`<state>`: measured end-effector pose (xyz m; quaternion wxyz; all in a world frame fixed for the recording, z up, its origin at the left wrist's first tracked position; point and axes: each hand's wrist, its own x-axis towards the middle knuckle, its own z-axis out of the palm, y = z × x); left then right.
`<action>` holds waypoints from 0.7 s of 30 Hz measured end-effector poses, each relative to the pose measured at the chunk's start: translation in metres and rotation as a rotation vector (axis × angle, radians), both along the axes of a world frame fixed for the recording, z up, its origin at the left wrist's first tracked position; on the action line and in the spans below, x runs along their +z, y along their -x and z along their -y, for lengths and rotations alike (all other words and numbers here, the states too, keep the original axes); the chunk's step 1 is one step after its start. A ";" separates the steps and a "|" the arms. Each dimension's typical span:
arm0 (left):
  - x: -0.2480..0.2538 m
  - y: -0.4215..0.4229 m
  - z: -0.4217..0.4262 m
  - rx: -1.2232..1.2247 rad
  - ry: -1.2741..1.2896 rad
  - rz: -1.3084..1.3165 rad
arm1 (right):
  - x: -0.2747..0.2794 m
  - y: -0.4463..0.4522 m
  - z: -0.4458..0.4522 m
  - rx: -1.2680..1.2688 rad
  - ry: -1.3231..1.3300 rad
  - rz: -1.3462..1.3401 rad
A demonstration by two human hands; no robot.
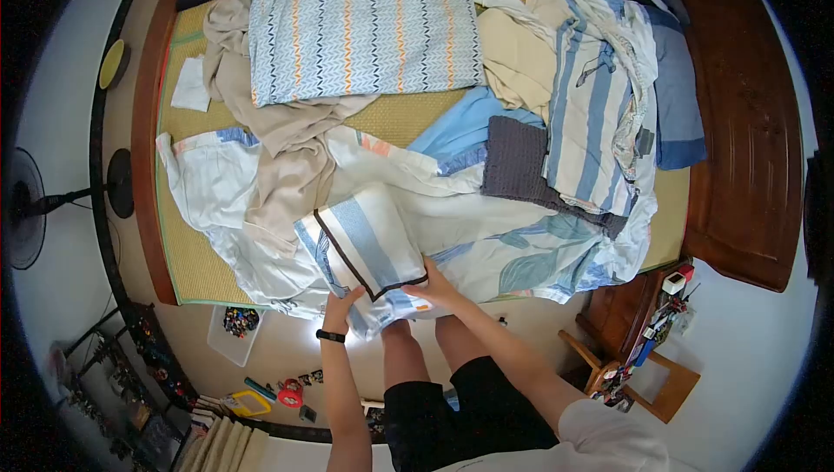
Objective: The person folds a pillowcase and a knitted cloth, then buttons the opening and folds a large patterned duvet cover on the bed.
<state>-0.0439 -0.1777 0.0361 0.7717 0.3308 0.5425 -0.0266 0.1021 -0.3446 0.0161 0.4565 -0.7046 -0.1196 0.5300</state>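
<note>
A folded white and blue striped quilt with dark brown piping [369, 242] rests at the near edge of the bed. My left hand [340, 312], below a black wristband, grips its near left corner. At the near right corner, my right hand [436, 288] is closed on the same quilt. Most of my fingers are hidden beneath or behind the fabric. Under and around the quilt spreads a rumpled white sheet with blue-green leaf prints [539, 259]. Beige cloth [291, 159] lies crumpled just beyond my left hand.
A folded chevron-patterned blanket [365, 24], a striped shirt [591, 116] and a dark grey knit cloth [514, 159] lie on the bed. The wooden headboard [738, 116] stands right, a fan [26, 207] left. On the floor sit a plastic bin [233, 342] and a stool [665, 389].
</note>
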 end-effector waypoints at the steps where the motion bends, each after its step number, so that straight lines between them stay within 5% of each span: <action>1: 0.003 0.002 -0.003 0.016 0.145 0.006 | 0.010 0.002 -0.001 -0.117 -0.011 -0.051; 15: 0.120 -0.066 -0.017 0.073 0.195 0.246 | 0.129 -0.067 0.018 -0.394 0.082 -0.607; 17: 0.136 -0.093 -0.024 0.101 0.164 0.294 | 0.120 -0.070 0.032 -0.799 -0.156 -1.082; 21: 0.167 -0.152 -0.021 0.175 -0.037 0.380 | 0.161 -0.082 -0.010 -0.920 -0.659 -1.186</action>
